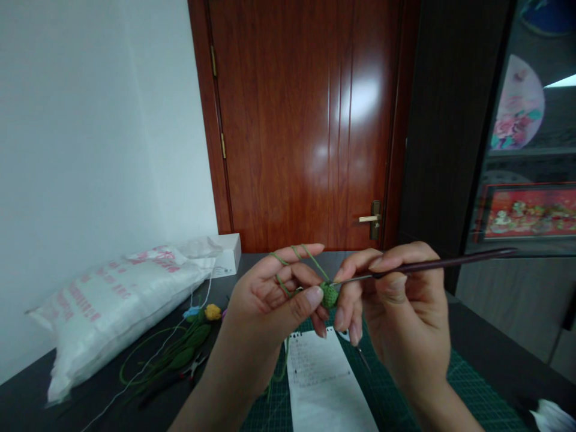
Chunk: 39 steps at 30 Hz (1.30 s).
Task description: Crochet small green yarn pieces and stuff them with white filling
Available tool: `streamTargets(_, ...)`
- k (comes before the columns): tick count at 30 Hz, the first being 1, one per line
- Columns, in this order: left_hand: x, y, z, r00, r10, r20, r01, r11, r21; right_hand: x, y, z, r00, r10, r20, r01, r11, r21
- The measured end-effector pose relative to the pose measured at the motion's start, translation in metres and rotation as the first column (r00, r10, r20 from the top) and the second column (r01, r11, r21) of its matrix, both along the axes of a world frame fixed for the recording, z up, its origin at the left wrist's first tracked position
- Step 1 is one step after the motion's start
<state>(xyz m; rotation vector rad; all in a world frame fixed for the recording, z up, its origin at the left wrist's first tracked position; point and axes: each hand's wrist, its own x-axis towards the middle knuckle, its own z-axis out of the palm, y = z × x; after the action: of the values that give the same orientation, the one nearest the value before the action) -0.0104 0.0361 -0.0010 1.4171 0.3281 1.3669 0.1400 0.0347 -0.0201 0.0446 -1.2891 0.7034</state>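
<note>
Bearing illegible lettering: sack (128, 309); green crochet (330, 296) pinched at thumb-tip of left hand (279, 297), hook (443, 262) gripped in right hand (407, 312).

From the middle of your view, you have two hands, left hand (275, 297) at 6 o'clock and right hand (407, 306) at 4, with one hook (443, 263) at 4, one green crochet piece (330, 296) at 5, one sheet (326, 381) at 6 and one mat (472, 387) at 5. Toward 8 you see one sack (128, 312) and one box (231, 255), and at 7 one pair of pliers (183, 375) and three coloured pieces (213, 312): blue, yellow and a sliver of purple. You also face one door (288, 126) at 12, with two hinges (213, 60) near 11 and one handle (369, 219) at 3.
</note>
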Motion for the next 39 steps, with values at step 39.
streamTargets(39, 0.005, -0.019, 0.003, 0.992, 0.127, -0.002, -0.127, 0.991, 0.047, 0.029, -0.017, -0.015, 0.926, -0.075, 0.371, 0.113, 0.99, -0.083)
